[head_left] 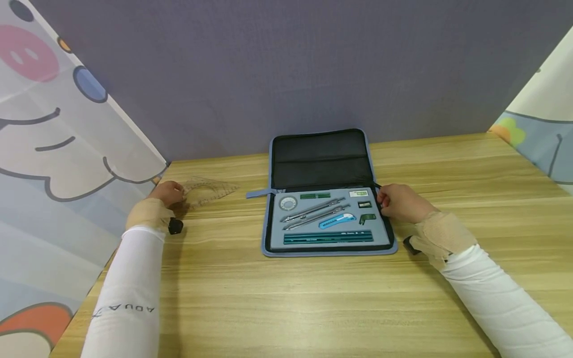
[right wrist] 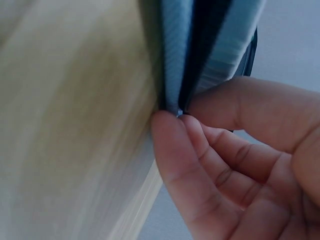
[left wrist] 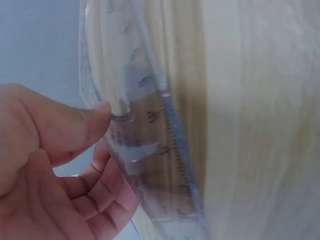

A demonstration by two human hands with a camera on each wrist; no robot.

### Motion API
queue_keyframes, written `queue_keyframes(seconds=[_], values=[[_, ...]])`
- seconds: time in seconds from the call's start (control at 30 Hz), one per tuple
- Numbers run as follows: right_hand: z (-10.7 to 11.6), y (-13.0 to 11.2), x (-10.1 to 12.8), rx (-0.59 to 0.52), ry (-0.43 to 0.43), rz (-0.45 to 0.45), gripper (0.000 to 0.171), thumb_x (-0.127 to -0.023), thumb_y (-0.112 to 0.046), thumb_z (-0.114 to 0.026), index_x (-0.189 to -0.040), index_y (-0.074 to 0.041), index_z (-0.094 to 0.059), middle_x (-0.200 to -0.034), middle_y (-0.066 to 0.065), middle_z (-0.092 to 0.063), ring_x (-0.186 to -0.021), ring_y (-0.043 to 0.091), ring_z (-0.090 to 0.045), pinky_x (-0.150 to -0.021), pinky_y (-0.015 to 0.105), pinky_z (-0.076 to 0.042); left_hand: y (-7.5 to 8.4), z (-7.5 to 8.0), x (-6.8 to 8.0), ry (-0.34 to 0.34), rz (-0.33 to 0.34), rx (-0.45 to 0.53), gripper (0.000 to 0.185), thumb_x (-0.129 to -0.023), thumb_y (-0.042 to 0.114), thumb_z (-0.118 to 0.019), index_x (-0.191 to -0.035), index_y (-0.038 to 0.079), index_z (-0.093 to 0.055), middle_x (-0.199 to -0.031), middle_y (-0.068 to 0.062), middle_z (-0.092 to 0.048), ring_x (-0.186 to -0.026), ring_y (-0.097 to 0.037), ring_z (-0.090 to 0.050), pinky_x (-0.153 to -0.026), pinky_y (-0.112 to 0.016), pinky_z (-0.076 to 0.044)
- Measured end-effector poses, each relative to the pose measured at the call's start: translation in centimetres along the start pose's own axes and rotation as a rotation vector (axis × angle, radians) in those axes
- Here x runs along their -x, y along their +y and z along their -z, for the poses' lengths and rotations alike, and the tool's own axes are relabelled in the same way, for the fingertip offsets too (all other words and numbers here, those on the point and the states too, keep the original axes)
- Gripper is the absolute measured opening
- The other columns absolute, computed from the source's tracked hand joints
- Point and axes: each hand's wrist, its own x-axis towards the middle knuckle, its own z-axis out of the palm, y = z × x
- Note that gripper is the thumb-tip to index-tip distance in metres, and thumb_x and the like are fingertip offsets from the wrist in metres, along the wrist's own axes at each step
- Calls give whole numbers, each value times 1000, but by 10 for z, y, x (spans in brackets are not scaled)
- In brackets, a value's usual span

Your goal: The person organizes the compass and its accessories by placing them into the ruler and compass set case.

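Observation:
At the table's left side my left hand (head_left: 167,193) pinches the edge of a clear plastic set square (head_left: 223,189). In the left wrist view, thumb and fingers sit at its rim, and dark ruler marks show on the plastic. An unzipped blue-edged case (head_left: 319,151) lies open in the middle, its black lid folded back. My right hand (head_left: 405,203) pinches the case's right edge near the hinge; the right wrist view shows thumb and forefinger at the blue fabric edge (right wrist: 176,55). The grey insert (head_left: 277,233) holds two metal compasses (head_left: 313,210) and a blue cutter knife (head_left: 336,221).
Also in the insert are green pencils (head_left: 328,237), a white disc (head_left: 288,203), an eraser (head_left: 358,193), and a sharpener (head_left: 364,204). A blue strap (head_left: 259,193) sticks out left of the case. A grey partition (head_left: 268,74) stands behind the wooden table (head_left: 286,303).

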Motion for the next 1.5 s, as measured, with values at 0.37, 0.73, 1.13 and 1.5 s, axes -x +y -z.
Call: queue_keyframes(seconds=[0.37, 0.73, 1.13, 1.5], values=[[-2, 2, 1, -2, -4, -21, 14, -76, 4, -63, -87, 7, -56, -72, 10, -56, -65, 21, -50, -61, 33, -44, 22, 8, 19, 14, -82, 81, 34, -89, 3, -51, -116, -16, -44, -109, -32, -57, -96, -36, -56, -70, -32, -45], [-5, 1, 1, 7, 9, -4, 13, -75, 5, -62, -86, 6, -57, -72, 8, -57, -66, 19, -51, -61, 32, -44, 17, 4, 31, 104, -168, 165, 27, -94, 9, -54, -114, -9, -47, -111, -25, -54, -95, -25, -55, -72, -26, -48], [-4, -1, 1, 11, 23, 1, 13, -74, 5, -63, -85, 6, -56, -71, 8, -56, -65, 20, -50, -60, 31, -42, 24, -2, 61, 250, -276, 142, 24, -95, 19, -57, -104, -3, -62, -97, -22, -65, -81, -17, -63, -65, -23, -49], [-2, -2, 2, -4, 4, -13, 12, -76, 4, -62, -87, 6, -57, -72, 7, -56, -66, 20, -50, -63, 32, -43, 40, -5, 70, 338, -379, 108, 15, -93, 11, -60, -100, -2, -63, -91, -18, -66, -75, -18, -63, -60, -21, -48]])
